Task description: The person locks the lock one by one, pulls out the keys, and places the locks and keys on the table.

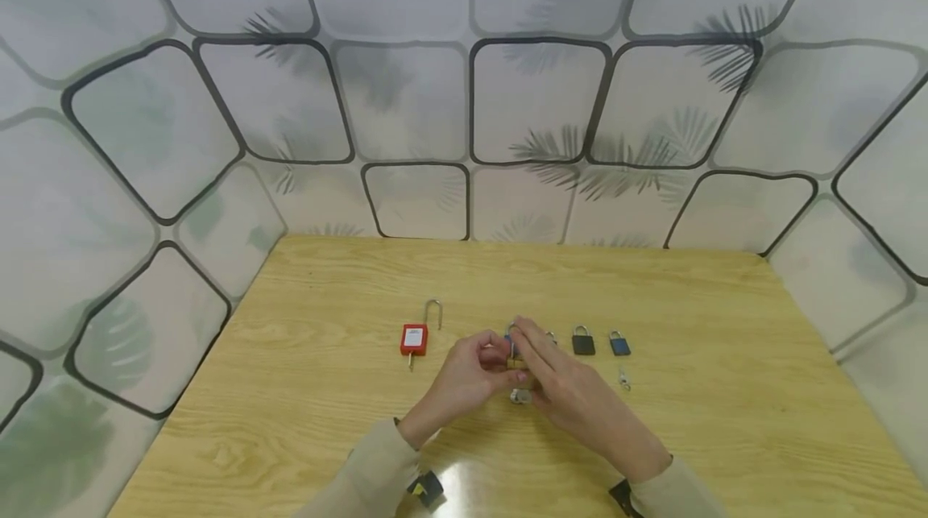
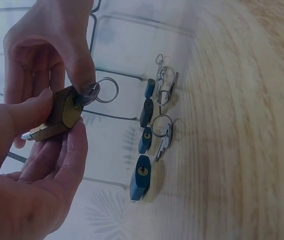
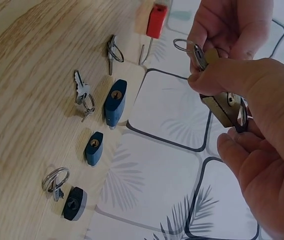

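Note:
A brass padlock [image 2: 64,112] is held up above the table between both hands. My left hand [image 2: 42,175] grips its body, with the thumb on one side and the fingers beneath. A key with a ring [image 2: 89,94] meets the lock at its end face, and my right hand [image 2: 57,30] pinches it. In the right wrist view the brass padlock [image 3: 222,107] is partly covered by my right hand [image 3: 267,110]; my left hand [image 3: 232,25] is beyond it. In the head view my left hand [image 1: 467,377] and right hand [image 1: 576,397] nearly hide the lock.
A red padlock [image 1: 414,338] with a long shackle lies left of the hands, a key at its lower end. A large blue padlock [image 3: 115,102], small blue padlock [image 3: 94,149] and black padlock [image 3: 75,203] form a row. Keys on rings [image 3: 83,92] lie in front. A patterned curtain [image 1: 420,99] rises behind.

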